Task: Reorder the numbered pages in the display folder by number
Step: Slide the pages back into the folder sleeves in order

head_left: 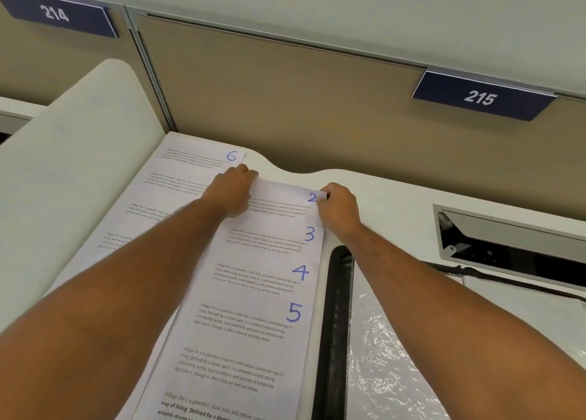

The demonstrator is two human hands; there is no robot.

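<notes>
- The bench [396, 194] is white and carries everything; behind it stands a tan partition wall [285, 96] with two dark blue labels, 214 [57, 15] and 215 [480, 97].
- A white curved divider panel [63, 165] rises at the left side of the bench.
- At the right, a display folder [380, 340] lies open on the bench, with a black spine [334, 324] and a shiny clear plastic sleeve that shows wrinkles and reflections.
- Just left of the spine, the numbered pages [253, 308] lie fanned one over another, so that the blue handwritten numbers 2, 3, 4 and 5 show down the right edge, each above a short printed paragraph.
- More pages [177, 178] lie further left under the left arm; the top one shows a blue 6 at its far corner.
- A recessed metal cable tray [507, 242] is set in the bench at the right.
- The left hand [233, 191] rests on the far left corner of page 2, fingers bent down on the paper; I cannot tell if it pinches the sheet or only presses it.
- The right hand [339, 210] has curled fingers and pinches the far right corner of page 2, beside the number.
</notes>
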